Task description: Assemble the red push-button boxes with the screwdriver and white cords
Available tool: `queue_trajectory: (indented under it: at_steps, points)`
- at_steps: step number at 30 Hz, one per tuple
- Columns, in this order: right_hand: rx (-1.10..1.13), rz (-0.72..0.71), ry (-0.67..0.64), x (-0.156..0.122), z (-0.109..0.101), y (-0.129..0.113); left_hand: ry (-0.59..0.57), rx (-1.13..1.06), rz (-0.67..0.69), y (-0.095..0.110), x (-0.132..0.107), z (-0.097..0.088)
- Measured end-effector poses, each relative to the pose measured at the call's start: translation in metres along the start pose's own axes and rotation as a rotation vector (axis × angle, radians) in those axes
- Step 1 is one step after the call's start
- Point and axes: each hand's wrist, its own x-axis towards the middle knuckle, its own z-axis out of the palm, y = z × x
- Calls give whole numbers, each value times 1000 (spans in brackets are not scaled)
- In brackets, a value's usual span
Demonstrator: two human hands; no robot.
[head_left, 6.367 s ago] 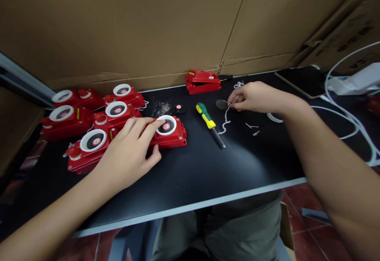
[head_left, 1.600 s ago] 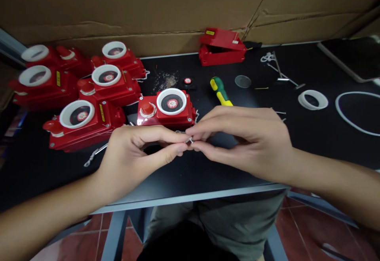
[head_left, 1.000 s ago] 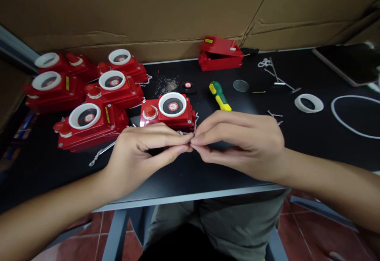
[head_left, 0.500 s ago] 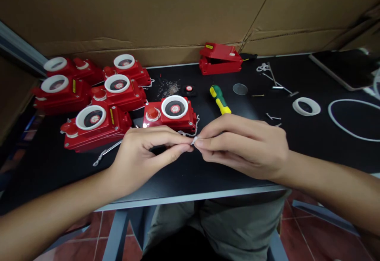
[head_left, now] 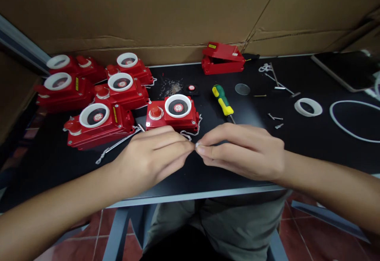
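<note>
In front of me a red box [head_left: 175, 123] with a red button and a white ring round a dark window faces up on the table. White cord [head_left: 185, 133] hangs off its right side and runs toward my fingertips. My left hand [head_left: 157, 154] and my right hand [head_left: 243, 150] meet just in front of this box, both closed in a pinch. A small white bit of the cord shows between their tips; most of it is hidden by the fingers. A small metal hammer [head_left: 121, 142] with a cord loop lies beside my left hand.
Several similar red boxes [head_left: 101, 128] stand at the left. Behind my right hand lie a green-and-yellow screwdriver [head_left: 223, 102], a clear disc [head_left: 242, 89], screws [head_left: 275, 117] and a white ring [head_left: 308, 107]. An ajar red box [head_left: 223, 65] sits at the cardboard wall.
My left hand has turned over so its back faces up, and its thumb is now hidden. The white bit shows less between the fingertips. The view has shifted slightly.
</note>
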Motion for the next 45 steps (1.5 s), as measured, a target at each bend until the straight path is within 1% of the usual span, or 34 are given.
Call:
queue_trajectory:
  at_steps: [2, 4, 7, 9, 12, 16, 20, 27, 30, 32, 34, 37, 40, 42, 44, 45]
  points:
    - [7, -23, 6, 2, -3, 1, -2, 59, -14, 2, 1, -5]
    - [23, -35, 8, 4, -7, 1, 38, 82, -68, 6, 2, -12]
    - [110, 17, -21, 4, -11, 2, 124, 77, -167, 9, 6, -22]
    - [197, 45, -28, 2, -8, 3, 143, 44, -198, 8, 8, -25]
    - [279, 25, -10, -3, 1, 8, 90, -88, -181, 4, 11, -25]
    - [305, 13, -40, -6, 6, 12, 11, -229, -141, -3, 11, -19]
    - [295, -35, -66, -5, 4, 14, 3, -297, -110, -6, 9, -14]
    - [295, -143, -99, -5, 8, 18, -71, -453, -206, -6, 12, -11]
    - [260, -234, -99, -6, 9, 20, -103, -505, -210, -5, 13, -12]
    - [254, -267, -99, -7, 9, 21, -141, -502, -201, -4, 13, -13]
    - [263, -250, -114, -8, 9, 21, -168, -489, -191, -3, 13, -14]
    - [292, -173, -144, -8, 9, 20, -171, -475, -191, -3, 12, -13]
    - [246, -188, -159, -6, 9, 19, -154, -475, -192, -4, 10, -9]
    - [183, -199, -159, -1, 6, 19, -143, -464, -209, -5, 10, -8]
    - [167, -146, -150, 4, -1, 22, -123, -457, -235, -6, 10, -7]
    - [162, -100, -121, 7, -6, 25, -106, -462, -250, -6, 11, -7]
